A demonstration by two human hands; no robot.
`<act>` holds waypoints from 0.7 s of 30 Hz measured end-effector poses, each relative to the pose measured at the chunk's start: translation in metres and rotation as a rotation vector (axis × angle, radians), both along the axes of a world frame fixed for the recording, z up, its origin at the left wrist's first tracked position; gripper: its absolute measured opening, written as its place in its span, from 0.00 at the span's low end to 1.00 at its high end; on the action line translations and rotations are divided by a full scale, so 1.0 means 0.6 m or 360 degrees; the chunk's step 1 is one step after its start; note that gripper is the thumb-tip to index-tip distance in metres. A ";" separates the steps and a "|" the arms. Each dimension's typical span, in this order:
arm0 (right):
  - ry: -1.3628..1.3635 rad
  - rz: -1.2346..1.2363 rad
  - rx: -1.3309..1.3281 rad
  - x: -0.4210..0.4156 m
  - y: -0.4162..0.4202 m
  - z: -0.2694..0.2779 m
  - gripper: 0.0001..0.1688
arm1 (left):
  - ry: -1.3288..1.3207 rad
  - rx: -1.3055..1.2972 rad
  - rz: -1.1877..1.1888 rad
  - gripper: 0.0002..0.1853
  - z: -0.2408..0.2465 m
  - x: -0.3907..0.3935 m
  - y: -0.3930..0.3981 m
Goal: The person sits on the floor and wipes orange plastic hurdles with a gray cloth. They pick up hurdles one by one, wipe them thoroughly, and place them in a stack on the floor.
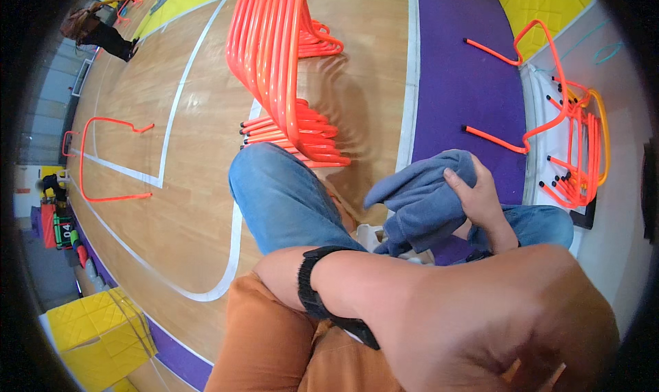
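My right hand (479, 191) grips a crumpled blue-grey cloth (427, 201) above my lap, its thumb on the near face and its other fingers largely hidden behind. My left arm, with a black wrist strap, crosses in front of my orange shirt. Close to the camera at lower right is my left hand (540, 320), blurred; its fingers are mostly hidden, so what it touches is unclear. Beyond my jeans-clad knee, a nested stack of orange plastic hurdles (267, 57) stands on the wood-look floor. Part of a white object (369, 235) shows below the cloth.
A single orange hurdle (558, 73) lies over the purple strip at right, beside more orange and yellow hurdles (587, 134) near the wall. Another hurdle (82, 160) stands at left. Yellow padded blocks (98, 325) sit at lower left. A person (105, 34) is far off at upper left.
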State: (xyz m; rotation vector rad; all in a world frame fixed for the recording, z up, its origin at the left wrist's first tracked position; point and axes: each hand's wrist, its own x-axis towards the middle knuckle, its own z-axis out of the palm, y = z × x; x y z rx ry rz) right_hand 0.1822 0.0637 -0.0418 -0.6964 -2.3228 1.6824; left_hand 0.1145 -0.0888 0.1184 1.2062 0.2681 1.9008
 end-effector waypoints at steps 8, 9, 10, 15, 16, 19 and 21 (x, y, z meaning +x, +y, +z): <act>-0.0055 -0.0026 0.0097 -0.004 0.003 -0.036 0.16 | 0.0079 -0.0048 0.0158 0.11 0.006 0.008 0.011; -0.0048 -0.0029 0.0077 -0.005 0.006 -0.041 0.16 | 0.0095 -0.0055 0.0183 0.10 0.007 0.008 0.012; -0.0042 -0.0034 0.0056 -0.006 0.009 -0.045 0.16 | 0.0117 -0.0068 0.0208 0.10 0.008 0.008 0.013; -0.0044 -0.0111 -0.0193 -0.013 0.002 -0.039 0.15 | 0.0625 -0.0361 0.0598 0.08 0.012 -0.020 0.015; -0.0022 -0.0081 -0.0179 -0.013 0.004 -0.048 0.16 | 0.0863 -0.0533 0.0800 0.10 -0.006 -0.050 0.018; 0.0034 -0.0042 -0.0099 -0.002 0.023 -0.067 0.16 | 0.1796 -0.1138 0.1565 0.14 -0.076 -0.147 0.031; -0.0047 -0.0031 -0.0155 -0.005 0.020 -0.051 0.19 | 0.2201 -0.1484 0.2134 0.15 -0.160 -0.231 0.018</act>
